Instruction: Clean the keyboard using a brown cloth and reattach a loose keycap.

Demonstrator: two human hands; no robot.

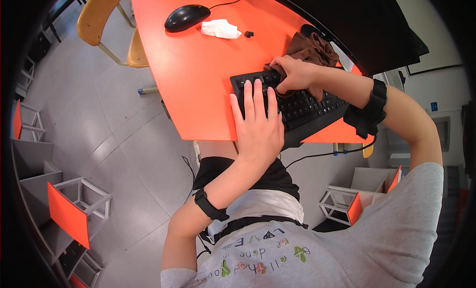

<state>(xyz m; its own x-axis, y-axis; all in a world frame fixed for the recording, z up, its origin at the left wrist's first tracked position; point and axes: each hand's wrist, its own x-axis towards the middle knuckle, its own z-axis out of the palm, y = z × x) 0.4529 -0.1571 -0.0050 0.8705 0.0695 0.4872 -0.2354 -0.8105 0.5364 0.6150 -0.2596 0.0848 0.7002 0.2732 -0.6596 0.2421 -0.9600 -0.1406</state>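
A black computer keyboard (pixel 297 111) lies at a slant across the near edge of the orange table (pixel 193 90). My left hand (pixel 260 120) rests on the keyboard's left end, palm down with the fingers apart. Above and to its right, my right hand (pixel 295 74) grips part of a brown cloth (pixel 314 50) against the upper keys. The rest of the cloth is bunched behind this hand, near the monitor, and one corner hangs over the keys. My right hand and forearm hide some keys and part of the cloth.
A black mouse (pixel 187 18), a crumpled white tissue (pixel 221 29) and a small black piece (pixel 249 34) are on the table's far side. A black monitor (pixel 357 24) stands at the right. A wooden chair (pixel 98 18) is beside the table. A black cable (pixel 331 154) hangs below the keyboard.
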